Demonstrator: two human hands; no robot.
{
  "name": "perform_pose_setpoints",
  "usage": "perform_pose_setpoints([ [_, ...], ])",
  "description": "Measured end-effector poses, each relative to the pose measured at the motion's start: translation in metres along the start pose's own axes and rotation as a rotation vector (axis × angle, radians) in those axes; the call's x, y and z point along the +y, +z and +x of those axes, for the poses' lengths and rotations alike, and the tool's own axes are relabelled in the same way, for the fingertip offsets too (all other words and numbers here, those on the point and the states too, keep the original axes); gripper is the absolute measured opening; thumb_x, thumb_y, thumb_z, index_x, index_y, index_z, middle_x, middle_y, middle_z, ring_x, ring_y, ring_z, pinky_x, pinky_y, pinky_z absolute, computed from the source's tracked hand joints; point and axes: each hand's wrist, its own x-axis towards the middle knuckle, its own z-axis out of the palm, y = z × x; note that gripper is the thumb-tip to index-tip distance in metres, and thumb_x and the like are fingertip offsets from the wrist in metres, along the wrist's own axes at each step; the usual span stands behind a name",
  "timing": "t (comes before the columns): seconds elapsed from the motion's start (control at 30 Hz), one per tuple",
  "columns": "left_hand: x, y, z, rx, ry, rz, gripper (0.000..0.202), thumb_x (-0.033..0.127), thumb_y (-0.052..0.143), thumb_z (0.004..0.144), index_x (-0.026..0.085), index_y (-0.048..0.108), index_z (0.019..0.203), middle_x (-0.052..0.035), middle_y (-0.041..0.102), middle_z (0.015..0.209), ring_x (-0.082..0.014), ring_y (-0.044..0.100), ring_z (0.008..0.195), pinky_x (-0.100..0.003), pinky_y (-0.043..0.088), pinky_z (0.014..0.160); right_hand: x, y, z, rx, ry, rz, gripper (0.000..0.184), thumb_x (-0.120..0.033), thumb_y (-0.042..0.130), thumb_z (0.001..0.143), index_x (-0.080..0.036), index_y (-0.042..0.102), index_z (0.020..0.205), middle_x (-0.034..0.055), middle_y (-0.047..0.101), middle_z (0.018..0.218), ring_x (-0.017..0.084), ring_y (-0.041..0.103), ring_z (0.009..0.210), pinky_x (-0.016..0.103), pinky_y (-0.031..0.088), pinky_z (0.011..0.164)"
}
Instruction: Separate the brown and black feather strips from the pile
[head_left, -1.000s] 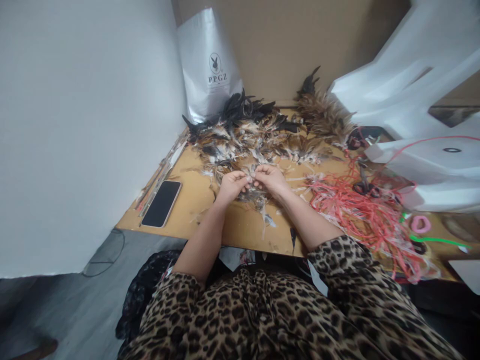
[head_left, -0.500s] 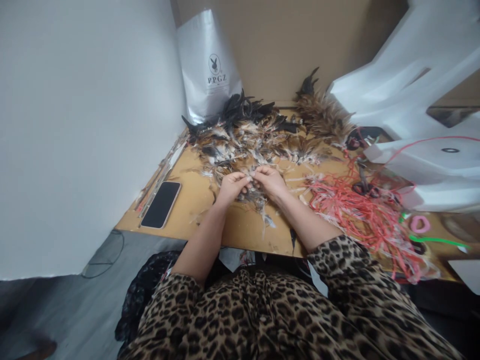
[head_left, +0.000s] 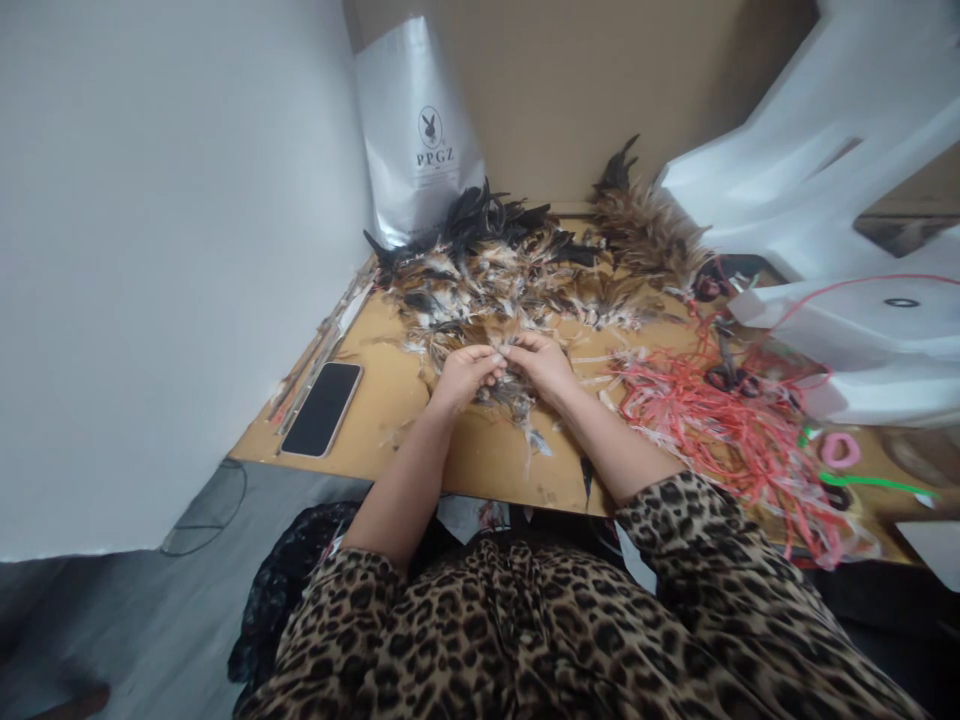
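My left hand [head_left: 466, 376] and my right hand [head_left: 541, 364] meet fingertip to fingertip over the near side of a feather pile. Both are closed in a pinch around a small tuft of brown feathers [head_left: 504, 332], whose base is mostly hidden by the fingers. Beyond them a heap of brown, white and black feathers [head_left: 480, 285] spreads over the yellow-brown tabletop [head_left: 397, 430]. Loose grey and white fluff [head_left: 517, 400] lies just beneath my hands.
On the left rests a phone [head_left: 322, 410]. A white printed bag [head_left: 420, 140] stands behind the heap. To the right are tangled red strips [head_left: 712, 420], scissors [head_left: 726, 375], a pink ring [head_left: 840, 450] and white foam pieces [head_left: 885, 340]. More brown feathers [head_left: 652, 235] lie back right.
Barely anything differs. My fingertips have shifted very slightly against each other, still pinched at the same spot.
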Motion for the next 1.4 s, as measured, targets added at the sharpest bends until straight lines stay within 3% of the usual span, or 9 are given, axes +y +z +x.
perform_pose_setpoints([
  [0.27, 0.001, 0.006, -0.001, 0.107, 0.120, 0.187, 0.018, 0.028, 0.063, 0.065, 0.011, 0.063, 0.073, 0.0009, 0.057, 0.051, -0.0053, 0.047, 0.042, -0.018, 0.037, 0.043, -0.004, -0.001, -0.001, 0.124, -0.158, -0.260, 0.027, -0.037, 0.068, 0.058, -0.017, 0.051, 0.057, -0.0051, 0.047, 0.051, 0.007, 0.038, 0.049, 0.021, 0.029, 0.048],
  [0.43, 0.002, 0.007, -0.003, 0.098, 0.119, 0.183, 0.019, 0.030, 0.063, 0.065, 0.012, 0.062, 0.071, 0.0013, 0.056, 0.050, -0.0051, 0.045, 0.041, -0.018, 0.036, 0.042, -0.008, 0.000, -0.002, 0.062, -0.211, -0.309, 0.026, -0.038, 0.066, 0.062, -0.016, 0.053, 0.058, -0.0043, 0.047, 0.052, 0.007, 0.039, 0.050, 0.022, 0.031, 0.049],
  [0.6, 0.002, 0.001, -0.001, 0.089, 0.044, -0.097, 0.021, 0.031, 0.067, 0.064, 0.013, 0.061, 0.073, -0.0019, 0.062, 0.064, -0.0062, 0.054, 0.053, -0.017, 0.039, 0.049, -0.009, 0.002, -0.005, 0.012, -0.319, -0.335, 0.026, -0.038, 0.064, 0.066, -0.018, 0.061, 0.082, 0.0008, 0.060, 0.071, 0.012, 0.052, 0.061, 0.026, 0.042, 0.059],
  [0.73, 0.004, -0.001, -0.001, 0.032, -0.022, -0.355, 0.020, 0.026, 0.068, 0.064, 0.013, 0.062, 0.078, -0.0036, 0.065, 0.078, -0.0075, 0.058, 0.066, -0.018, 0.043, 0.060, -0.012, 0.000, -0.011, -0.021, -0.585, -0.679, 0.034, -0.034, 0.058, 0.073, -0.020, 0.057, 0.104, 0.0055, 0.062, 0.090, 0.016, 0.056, 0.074, 0.030, 0.045, 0.069],
  [0.83, 0.005, 0.000, -0.002, -0.019, -0.029, -0.397, 0.018, 0.024, 0.068, 0.064, 0.013, 0.063, 0.077, -0.0043, 0.066, 0.079, -0.0099, 0.060, 0.072, -0.022, 0.045, 0.069, -0.014, 0.000, -0.015, 0.018, -0.715, -0.928, 0.032, -0.031, 0.055, 0.076, -0.020, 0.055, 0.106, 0.0069, 0.061, 0.093, 0.019, 0.055, 0.083, 0.033, 0.043, 0.076],
  [0.97, 0.005, 0.002, -0.003, -0.044, -0.033, -0.334, 0.019, 0.027, 0.068, 0.065, 0.012, 0.065, 0.076, -0.0059, 0.066, 0.081, -0.0120, 0.060, 0.075, -0.025, 0.045, 0.073, -0.014, 0.000, -0.017, 0.067, -0.740, -1.082, 0.024, -0.031, 0.052, 0.078, -0.020, 0.055, 0.099, 0.0058, 0.060, 0.084, 0.019, 0.054, 0.078, 0.031, 0.041, 0.073],
  [1.2, 0.004, -0.001, -0.004, -0.052, -0.026, -0.232, 0.023, 0.031, 0.069, 0.063, 0.013, 0.067, 0.078, -0.0070, 0.067, 0.086, -0.0109, 0.060, 0.074, -0.022, 0.046, 0.070, -0.016, -0.003, -0.013, 0.067, -0.671, -1.014, 0.019, -0.032, 0.057, 0.074, -0.020, 0.056, 0.088, 0.0034, 0.057, 0.076, 0.017, 0.052, 0.074, 0.029, 0.040, 0.069],
  [1.3, 0.004, 0.000, -0.003, 0.010, 0.002, -0.179, 0.023, 0.032, 0.068, 0.063, 0.013, 0.066, 0.077, -0.0055, 0.067, 0.079, -0.0093, 0.060, 0.068, -0.020, 0.046, 0.065, -0.019, -0.005, -0.010, -0.010, -0.640, -0.868, 0.018, -0.029, 0.058, 0.072, -0.019, 0.057, 0.088, 0.0030, 0.056, 0.079, 0.016, 0.053, 0.073, 0.028, 0.042, 0.068],
  [1.4, 0.005, 0.001, -0.001, 0.081, 0.024, -0.065, 0.025, 0.035, 0.067, 0.064, 0.013, 0.066, 0.075, -0.0047, 0.067, 0.071, -0.0092, 0.059, 0.060, -0.018, 0.044, 0.055, -0.024, -0.006, -0.011, 0.007, -0.650, -0.737, 0.016, -0.028, 0.055, 0.074, -0.019, 0.058, 0.087, 0.0031, 0.056, 0.080, 0.015, 0.052, 0.073, 0.029, 0.043, 0.069],
])
